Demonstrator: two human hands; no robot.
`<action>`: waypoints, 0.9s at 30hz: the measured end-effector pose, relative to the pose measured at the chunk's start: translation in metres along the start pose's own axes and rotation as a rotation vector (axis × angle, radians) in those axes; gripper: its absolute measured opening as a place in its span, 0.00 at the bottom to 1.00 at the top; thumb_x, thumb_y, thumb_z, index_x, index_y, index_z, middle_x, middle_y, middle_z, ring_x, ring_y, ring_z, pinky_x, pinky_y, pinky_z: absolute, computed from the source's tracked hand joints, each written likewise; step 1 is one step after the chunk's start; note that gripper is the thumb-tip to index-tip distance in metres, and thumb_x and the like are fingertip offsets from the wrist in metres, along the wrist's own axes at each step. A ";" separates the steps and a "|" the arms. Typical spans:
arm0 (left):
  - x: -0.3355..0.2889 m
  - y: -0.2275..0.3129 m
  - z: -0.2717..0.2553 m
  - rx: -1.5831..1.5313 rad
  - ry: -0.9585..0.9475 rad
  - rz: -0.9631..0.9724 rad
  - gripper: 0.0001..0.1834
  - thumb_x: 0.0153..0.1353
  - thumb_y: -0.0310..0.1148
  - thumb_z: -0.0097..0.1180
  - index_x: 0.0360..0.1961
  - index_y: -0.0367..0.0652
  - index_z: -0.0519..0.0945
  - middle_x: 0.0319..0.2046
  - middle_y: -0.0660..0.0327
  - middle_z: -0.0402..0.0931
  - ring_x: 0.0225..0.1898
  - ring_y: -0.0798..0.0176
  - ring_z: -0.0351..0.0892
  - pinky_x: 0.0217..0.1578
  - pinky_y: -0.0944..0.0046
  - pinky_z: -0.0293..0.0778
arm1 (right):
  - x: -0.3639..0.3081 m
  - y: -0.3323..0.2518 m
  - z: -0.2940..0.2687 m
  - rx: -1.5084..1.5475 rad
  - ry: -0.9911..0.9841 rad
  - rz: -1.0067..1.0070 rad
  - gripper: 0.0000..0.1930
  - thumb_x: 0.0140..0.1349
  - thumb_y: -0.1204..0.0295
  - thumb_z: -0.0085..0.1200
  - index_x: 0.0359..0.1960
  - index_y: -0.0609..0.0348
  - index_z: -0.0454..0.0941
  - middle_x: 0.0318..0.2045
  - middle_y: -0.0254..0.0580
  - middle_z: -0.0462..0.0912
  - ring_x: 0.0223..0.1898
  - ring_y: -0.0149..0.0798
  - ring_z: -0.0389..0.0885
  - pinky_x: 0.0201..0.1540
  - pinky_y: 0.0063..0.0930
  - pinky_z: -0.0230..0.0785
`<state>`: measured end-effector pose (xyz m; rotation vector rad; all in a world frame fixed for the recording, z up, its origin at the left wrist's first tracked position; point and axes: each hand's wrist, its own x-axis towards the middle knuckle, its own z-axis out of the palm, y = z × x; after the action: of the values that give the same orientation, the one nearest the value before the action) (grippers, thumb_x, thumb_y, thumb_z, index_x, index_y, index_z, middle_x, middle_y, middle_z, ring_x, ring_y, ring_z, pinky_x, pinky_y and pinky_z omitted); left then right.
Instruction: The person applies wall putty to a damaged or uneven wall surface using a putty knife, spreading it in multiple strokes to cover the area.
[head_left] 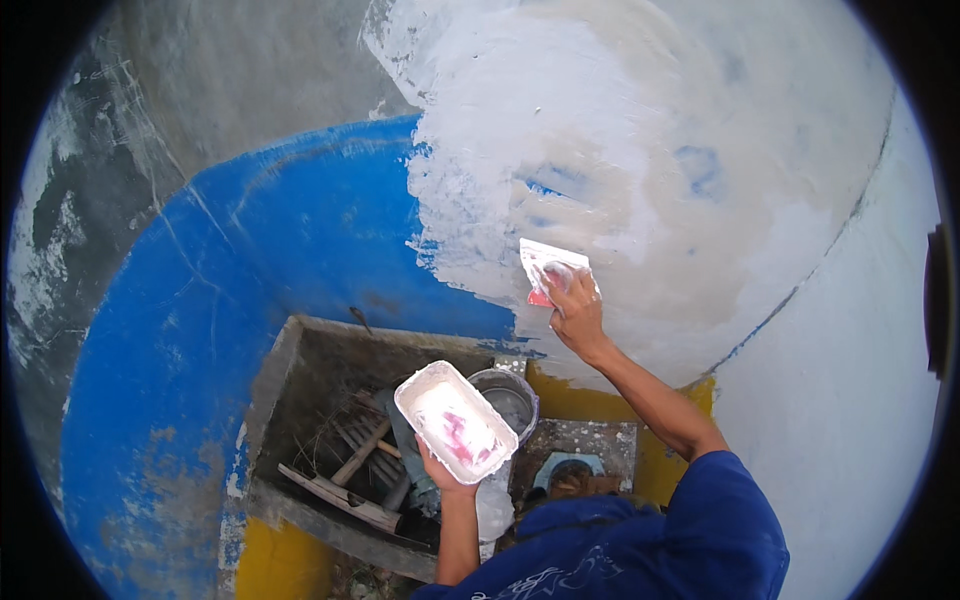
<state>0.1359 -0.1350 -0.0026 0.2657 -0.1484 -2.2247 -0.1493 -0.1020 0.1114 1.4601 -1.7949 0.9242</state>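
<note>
My left hand point(447, 470) grips a white rectangular tub point(407, 400) from beneath its near left side. White putty point(437, 408) with a pinkish patch lies inside it. Up and to the right, my right hand point(577, 310) is closed around a putty scraper point(556, 262) smeared white, with some red showing near my fingers. The scraper is at the wall's wet-looking white coat point(500, 130); whether its edge touches the wall I cannot tell. Left of that coat, the wall is painted blue point(300, 220), and faint blue patches show through the coat.
Below the wall is a concrete basin point(277, 370) holding wood pieces point(340, 500) and debris. A grey bucket point(512, 400) stands just behind the tub. Yellow-painted masonry point(575, 395) is at the base. A pale side wall point(820, 400) meets the coated wall on the right.
</note>
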 end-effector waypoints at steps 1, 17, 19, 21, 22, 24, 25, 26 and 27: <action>0.000 -0.002 -0.001 0.014 -0.008 -0.024 0.31 0.66 0.56 0.40 0.63 0.48 0.67 0.57 0.57 0.71 0.58 0.47 0.71 0.56 0.39 0.69 | 0.020 0.005 -0.025 -0.060 0.081 0.004 0.29 0.39 0.84 0.52 0.50 0.54 0.81 0.52 0.44 0.75 0.49 0.51 0.71 0.50 0.43 0.68; 0.005 -0.008 0.001 0.061 -0.045 -0.045 0.33 0.65 0.57 0.42 0.64 0.50 0.66 0.59 0.57 0.70 0.60 0.48 0.69 0.57 0.38 0.68 | 0.007 0.007 -0.004 -0.092 0.071 0.069 0.29 0.43 0.83 0.54 0.53 0.53 0.78 0.56 0.45 0.73 0.52 0.52 0.71 0.51 0.43 0.69; 0.002 -0.008 -0.003 0.050 -0.008 -0.033 0.33 0.65 0.58 0.42 0.64 0.50 0.66 0.58 0.57 0.70 0.59 0.48 0.70 0.57 0.38 0.68 | 0.051 0.004 -0.033 -0.147 0.208 0.041 0.29 0.41 0.84 0.53 0.50 0.53 0.80 0.54 0.46 0.73 0.49 0.51 0.71 0.48 0.43 0.70; 0.005 -0.010 -0.006 0.003 0.003 -0.069 0.33 0.64 0.58 0.42 0.64 0.50 0.66 0.58 0.57 0.70 0.59 0.47 0.70 0.57 0.37 0.68 | 0.082 0.013 -0.042 -0.172 0.316 0.077 0.29 0.41 0.85 0.53 0.50 0.53 0.80 0.54 0.46 0.74 0.48 0.50 0.71 0.48 0.42 0.69; 0.005 -0.010 -0.010 0.002 0.008 -0.066 0.33 0.64 0.58 0.42 0.64 0.50 0.66 0.58 0.57 0.70 0.59 0.47 0.70 0.57 0.37 0.68 | 0.094 0.012 -0.043 -0.203 0.330 0.083 0.30 0.41 0.85 0.53 0.52 0.52 0.79 0.54 0.45 0.73 0.49 0.50 0.71 0.48 0.41 0.68; 0.007 -0.014 -0.017 -0.027 0.002 -0.079 0.34 0.64 0.59 0.43 0.65 0.50 0.65 0.60 0.57 0.69 0.60 0.46 0.69 0.57 0.37 0.67 | 0.086 0.014 -0.028 -0.230 0.260 0.077 0.31 0.42 0.85 0.53 0.53 0.51 0.78 0.54 0.44 0.74 0.50 0.49 0.71 0.49 0.42 0.69; 0.006 -0.015 -0.014 -0.027 -0.008 -0.078 0.34 0.64 0.59 0.43 0.65 0.50 0.65 0.60 0.57 0.69 0.60 0.46 0.69 0.57 0.37 0.67 | 0.079 0.017 -0.018 -0.254 0.205 0.069 0.31 0.42 0.84 0.54 0.55 0.51 0.77 0.54 0.44 0.74 0.51 0.49 0.72 0.50 0.42 0.69; 0.005 -0.016 -0.010 -0.006 -0.025 -0.078 0.33 0.65 0.58 0.41 0.65 0.49 0.66 0.60 0.58 0.69 0.60 0.48 0.69 0.58 0.39 0.67 | 0.062 0.018 0.001 -0.247 0.116 0.051 0.31 0.45 0.82 0.55 0.56 0.49 0.76 0.55 0.42 0.74 0.54 0.48 0.72 0.51 0.43 0.69; 0.004 -0.016 -0.009 0.013 -0.040 -0.079 0.32 0.67 0.58 0.40 0.65 0.49 0.66 0.61 0.59 0.69 0.61 0.49 0.69 0.59 0.41 0.66 | 0.045 0.015 0.015 -0.216 0.022 0.026 0.29 0.47 0.81 0.55 0.56 0.50 0.76 0.55 0.42 0.74 0.56 0.48 0.72 0.54 0.43 0.68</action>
<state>0.1234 -0.1280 -0.0148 0.2376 -0.1773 -2.3089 -0.1728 -0.1369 0.1384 1.2895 -1.8384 0.7304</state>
